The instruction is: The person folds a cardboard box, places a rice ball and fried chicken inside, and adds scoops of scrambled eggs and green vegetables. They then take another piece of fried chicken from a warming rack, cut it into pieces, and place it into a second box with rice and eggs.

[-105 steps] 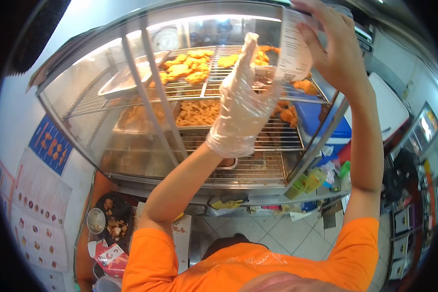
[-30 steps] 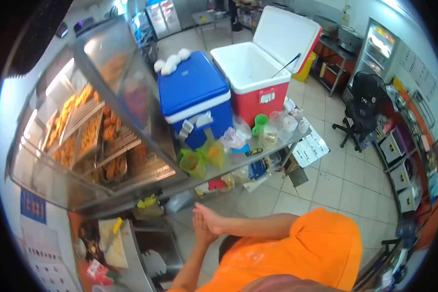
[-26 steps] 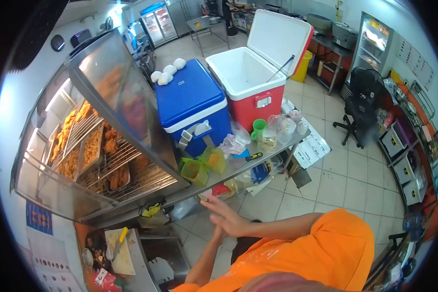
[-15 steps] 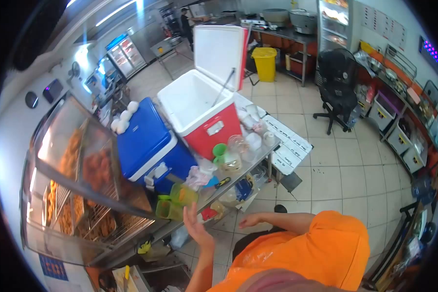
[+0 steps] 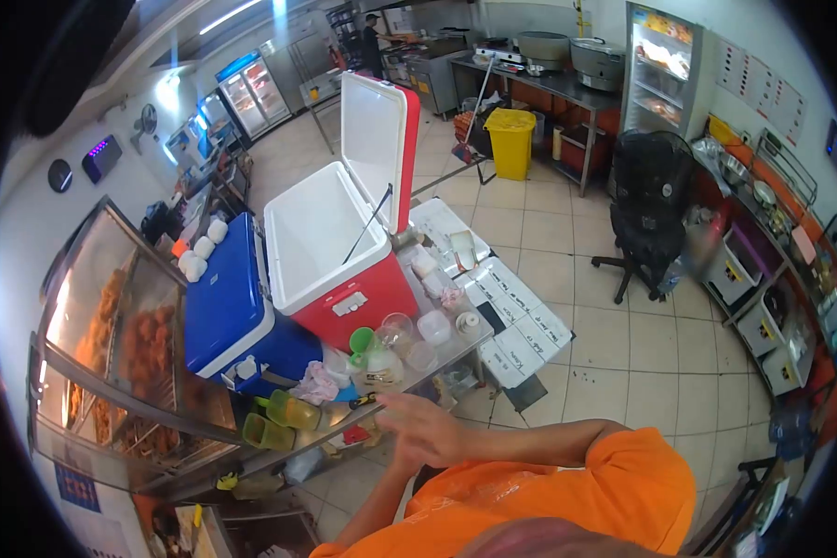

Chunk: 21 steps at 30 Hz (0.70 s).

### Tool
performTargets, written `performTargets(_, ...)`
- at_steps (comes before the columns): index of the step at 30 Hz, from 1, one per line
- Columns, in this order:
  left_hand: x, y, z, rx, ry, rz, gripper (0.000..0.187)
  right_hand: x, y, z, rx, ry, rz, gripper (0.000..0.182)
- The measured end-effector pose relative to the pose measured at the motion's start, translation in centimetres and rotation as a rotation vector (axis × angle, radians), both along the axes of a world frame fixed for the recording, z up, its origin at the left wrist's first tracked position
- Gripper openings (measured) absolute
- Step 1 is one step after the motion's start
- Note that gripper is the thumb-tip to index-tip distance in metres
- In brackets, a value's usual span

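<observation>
My right hand (image 5: 426,426) reaches in from the right, its fingers stretched out to the left with nothing in them. It overlaps my left hand (image 5: 407,459), whose fingers are mostly hidden and blurred. Both are in front of a metal table (image 5: 417,376). Near them on the table are two yellow-green containers (image 5: 293,410), a green cup (image 5: 361,339), a pink cloth (image 5: 316,383) and clear plastic tubs (image 5: 422,356). Behind these stands a red cooler (image 5: 367,307) with its white-lined lid raised. A blue cooler (image 5: 223,288) beside it is closed.
At left is a glass display case (image 5: 121,316) with fried food. A white board with handwriting (image 5: 521,325) lies right of the table. Farther off are a black office chair (image 5: 651,214), a yellow bin (image 5: 511,144), and a person (image 5: 372,46) at the back.
My right hand has moved left and my left hand has come in to meet it, so they now overlap. The view has shifted, putting the coolers farther left.
</observation>
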<state>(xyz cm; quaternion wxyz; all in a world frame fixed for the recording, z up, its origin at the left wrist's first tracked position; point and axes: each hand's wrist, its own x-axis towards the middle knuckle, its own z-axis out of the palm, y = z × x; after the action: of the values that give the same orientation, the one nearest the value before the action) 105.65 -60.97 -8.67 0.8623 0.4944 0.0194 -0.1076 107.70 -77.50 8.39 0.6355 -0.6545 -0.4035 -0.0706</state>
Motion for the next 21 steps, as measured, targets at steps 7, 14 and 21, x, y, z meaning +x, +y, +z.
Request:
performTargets(7,1.4,-5.5,25.1,0.238,-0.889,0.411,0.081,3.6,-3.1,-17.4,-0.631,0.235,0.077,0.05)
performTargets(14,3.2,-4.9,15.1,1.319,-1.317,-0.02,0.068,3.5,-2.0,-6.9,0.285,1.398,0.643,0.062)
performTargets(21,3.2,2.5,8.0,1.365,-0.875,0.32,0.064,2.9,-3.6,0.0,0.586,1.203,0.591,0.055)
